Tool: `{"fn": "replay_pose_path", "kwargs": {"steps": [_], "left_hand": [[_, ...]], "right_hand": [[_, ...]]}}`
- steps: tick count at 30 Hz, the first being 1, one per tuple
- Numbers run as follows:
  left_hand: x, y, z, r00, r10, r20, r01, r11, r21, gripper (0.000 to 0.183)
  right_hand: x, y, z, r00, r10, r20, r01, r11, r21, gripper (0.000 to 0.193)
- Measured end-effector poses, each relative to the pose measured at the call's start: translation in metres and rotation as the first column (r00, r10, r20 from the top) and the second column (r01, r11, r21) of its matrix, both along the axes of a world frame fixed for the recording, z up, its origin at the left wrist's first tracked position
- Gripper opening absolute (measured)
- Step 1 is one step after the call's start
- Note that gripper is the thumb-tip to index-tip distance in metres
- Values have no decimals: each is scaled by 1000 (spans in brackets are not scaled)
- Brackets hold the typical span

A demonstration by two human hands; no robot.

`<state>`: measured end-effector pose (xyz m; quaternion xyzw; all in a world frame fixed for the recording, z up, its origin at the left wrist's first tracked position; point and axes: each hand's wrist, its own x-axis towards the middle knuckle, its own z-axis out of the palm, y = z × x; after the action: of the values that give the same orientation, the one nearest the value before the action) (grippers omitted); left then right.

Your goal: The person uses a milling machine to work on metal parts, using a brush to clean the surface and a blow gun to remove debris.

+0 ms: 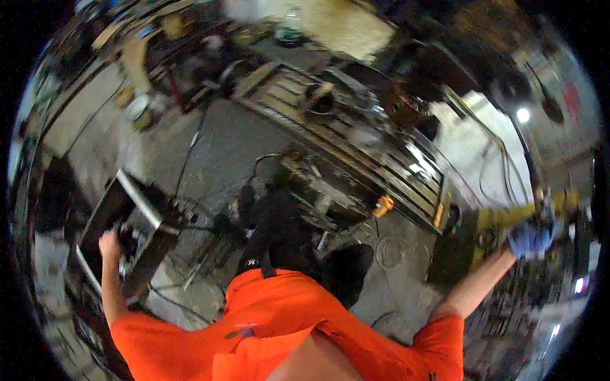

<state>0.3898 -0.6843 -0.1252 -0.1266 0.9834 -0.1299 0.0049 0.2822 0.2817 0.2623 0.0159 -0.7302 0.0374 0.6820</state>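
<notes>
My left hand (109,244) is bare and looks closed like a fist, with nothing visible in it. It hangs above a dark open metal box or frame (138,198) with pale edges. My right hand (532,240) wears a blue glove and is stretched far out to the right. Its fingers seem curled around a narrow, dark upright thing (543,204) with a brownish top, too blurred to name. Between the two hands, in front of my body, stands a slatted metal workbench (286,115). An orange-yellow object (384,206) hangs at the bench's near edge.
A dark round pot-like thing (319,101) sits on the bench. At the far side stands a clear greenish bottle (289,33). A white bucket (138,109) is on the floor at the left. Cables (190,149) run across the floor. A pale panel (486,152) with hoses stands at the right.
</notes>
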Motion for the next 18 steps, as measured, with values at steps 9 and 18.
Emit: {"fn": "replay_pose_path", "kwargs": {"steps": [9,18], "left_hand": [[14,-58,0,778,531,-336,-347,809,474,32],[-111,48,136,698,699,-153,549,-386,742,29]], "right_hand": [[-18,-13,93,976,-216,11,210,958,197,16],[1,-39,31,950,302,-78,-312,914,-260,27]]}}
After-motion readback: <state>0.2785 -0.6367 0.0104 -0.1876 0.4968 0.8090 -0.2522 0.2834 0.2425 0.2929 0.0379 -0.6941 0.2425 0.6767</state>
